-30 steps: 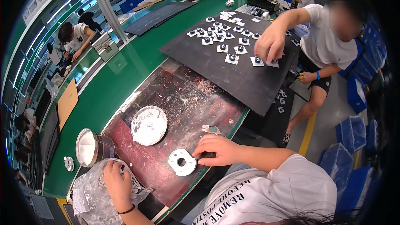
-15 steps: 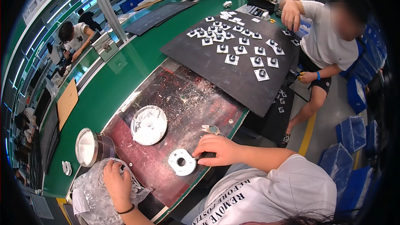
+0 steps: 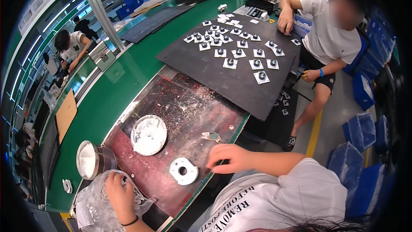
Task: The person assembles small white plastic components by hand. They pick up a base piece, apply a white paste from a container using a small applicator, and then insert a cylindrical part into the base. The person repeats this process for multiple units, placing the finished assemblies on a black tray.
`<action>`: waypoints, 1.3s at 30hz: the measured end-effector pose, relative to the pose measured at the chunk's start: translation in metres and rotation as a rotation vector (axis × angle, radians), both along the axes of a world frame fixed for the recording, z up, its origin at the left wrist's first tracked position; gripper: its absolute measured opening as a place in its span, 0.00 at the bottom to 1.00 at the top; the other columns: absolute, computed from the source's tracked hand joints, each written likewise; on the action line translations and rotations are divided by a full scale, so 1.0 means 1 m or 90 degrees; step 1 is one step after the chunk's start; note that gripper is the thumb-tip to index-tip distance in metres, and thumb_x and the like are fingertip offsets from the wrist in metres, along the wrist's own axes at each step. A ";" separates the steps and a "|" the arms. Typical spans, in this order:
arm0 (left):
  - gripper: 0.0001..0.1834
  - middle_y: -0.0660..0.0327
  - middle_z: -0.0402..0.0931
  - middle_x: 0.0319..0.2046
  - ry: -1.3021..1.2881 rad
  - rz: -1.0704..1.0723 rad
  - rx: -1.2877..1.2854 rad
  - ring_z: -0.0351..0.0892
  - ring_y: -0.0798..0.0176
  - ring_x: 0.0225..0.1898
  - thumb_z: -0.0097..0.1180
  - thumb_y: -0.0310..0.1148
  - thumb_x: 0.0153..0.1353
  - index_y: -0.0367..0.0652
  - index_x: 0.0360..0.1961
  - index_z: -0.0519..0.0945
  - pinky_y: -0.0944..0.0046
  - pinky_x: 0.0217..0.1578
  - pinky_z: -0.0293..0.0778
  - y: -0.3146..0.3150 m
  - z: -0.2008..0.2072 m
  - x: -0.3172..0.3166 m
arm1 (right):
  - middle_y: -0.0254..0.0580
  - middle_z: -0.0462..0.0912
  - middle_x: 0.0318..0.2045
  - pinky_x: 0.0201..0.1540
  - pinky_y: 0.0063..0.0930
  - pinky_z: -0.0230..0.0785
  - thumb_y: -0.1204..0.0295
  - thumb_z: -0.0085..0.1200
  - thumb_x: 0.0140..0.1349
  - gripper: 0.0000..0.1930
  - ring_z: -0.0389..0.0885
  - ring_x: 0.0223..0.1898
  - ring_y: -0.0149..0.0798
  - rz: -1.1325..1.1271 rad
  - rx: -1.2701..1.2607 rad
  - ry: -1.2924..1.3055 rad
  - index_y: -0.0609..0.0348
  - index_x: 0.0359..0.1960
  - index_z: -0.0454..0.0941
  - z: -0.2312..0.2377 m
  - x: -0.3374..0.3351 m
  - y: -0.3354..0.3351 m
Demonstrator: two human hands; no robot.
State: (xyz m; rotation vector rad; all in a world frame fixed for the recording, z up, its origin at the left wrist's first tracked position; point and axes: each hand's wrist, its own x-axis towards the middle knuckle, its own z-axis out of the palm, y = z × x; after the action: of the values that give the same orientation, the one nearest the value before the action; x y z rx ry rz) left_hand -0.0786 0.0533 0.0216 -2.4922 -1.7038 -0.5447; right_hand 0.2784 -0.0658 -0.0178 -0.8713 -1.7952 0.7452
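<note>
The half-open, seemingly empty right hand (image 3: 229, 159) has left the white ring (image 3: 191, 172) free; left of it, the left hand (image 3: 119, 193) curls, hold unclear.

Bold black capitals run in two main lines across the front of the wearer's white T-shirt (image 3: 279, 193), partly lost in its folds. Dark print marks a white paper label (image 3: 87, 215) on the clear plastic bag (image 3: 101, 191). The wall sheets (image 3: 39, 1) seem printed too, but illegibly small.
</note>
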 end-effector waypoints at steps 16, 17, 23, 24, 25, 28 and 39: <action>0.13 0.46 0.72 0.48 -0.004 -0.003 -0.020 0.69 0.45 0.50 0.56 0.29 0.48 0.36 0.36 0.78 0.52 0.52 0.64 0.002 -0.001 -0.002 | 0.50 0.79 0.31 0.27 0.25 0.69 0.59 0.42 0.68 0.15 0.78 0.28 0.37 -0.405 -0.392 0.695 0.60 0.39 0.69 -0.007 0.099 -0.050; 0.13 0.46 0.72 0.48 -0.007 -0.001 -0.019 0.69 0.44 0.50 0.56 0.29 0.48 0.36 0.36 0.78 0.52 0.52 0.64 0.002 -0.001 -0.001 | 0.51 0.79 0.32 0.28 0.26 0.69 0.59 0.42 0.68 0.15 0.78 0.28 0.38 -0.414 -0.390 0.686 0.60 0.39 0.69 -0.006 0.100 -0.049; 0.13 0.47 0.72 0.48 -0.020 -0.012 -0.016 0.69 0.44 0.50 0.57 0.29 0.48 0.35 0.36 0.77 0.52 0.52 0.64 0.001 -0.001 0.001 | 0.50 0.79 0.32 0.31 0.27 0.69 0.62 0.43 0.68 0.13 0.78 0.30 0.39 -0.406 -0.372 0.681 0.60 0.39 0.69 -0.007 0.101 -0.048; 0.14 0.47 0.72 0.48 -0.020 -0.011 -0.015 0.69 0.44 0.50 0.57 0.29 0.48 0.35 0.36 0.77 0.52 0.52 0.64 0.000 -0.001 0.001 | 0.50 0.79 0.32 0.31 0.27 0.69 0.62 0.43 0.68 0.13 0.78 0.30 0.38 -0.403 -0.367 0.679 0.60 0.39 0.69 -0.008 0.101 -0.048; 0.14 0.47 0.72 0.48 -0.020 -0.011 -0.014 0.69 0.44 0.50 0.57 0.29 0.48 0.35 0.36 0.77 0.52 0.52 0.64 0.000 -0.001 0.001 | 0.50 0.79 0.32 0.31 0.27 0.69 0.62 0.43 0.68 0.13 0.78 0.30 0.38 -0.407 -0.365 0.673 0.60 0.39 0.69 -0.007 0.101 -0.048; 0.14 0.47 0.72 0.48 -0.021 -0.009 -0.019 0.69 0.44 0.50 0.58 0.29 0.47 0.35 0.37 0.77 0.53 0.52 0.64 -0.001 0.000 0.001 | 0.49 0.79 0.32 0.32 0.26 0.69 0.62 0.43 0.68 0.13 0.77 0.30 0.38 -0.416 -0.359 0.657 0.60 0.38 0.69 -0.005 0.101 -0.048; 0.15 0.46 0.72 0.48 -0.015 -0.009 -0.028 0.69 0.44 0.49 0.58 0.30 0.48 0.35 0.37 0.77 0.52 0.51 0.64 0.002 -0.003 0.000 | 0.47 0.79 0.30 0.31 0.26 0.68 0.61 0.44 0.67 0.13 0.77 0.28 0.35 -0.444 -0.339 0.655 0.59 0.36 0.69 -0.011 0.105 -0.046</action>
State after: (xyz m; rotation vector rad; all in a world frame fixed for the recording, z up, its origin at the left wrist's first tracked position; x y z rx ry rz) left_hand -0.0786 0.0555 0.0190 -2.5398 -1.7249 -0.5461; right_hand 0.3835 -0.1121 -0.0290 -1.0767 -0.3365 0.9524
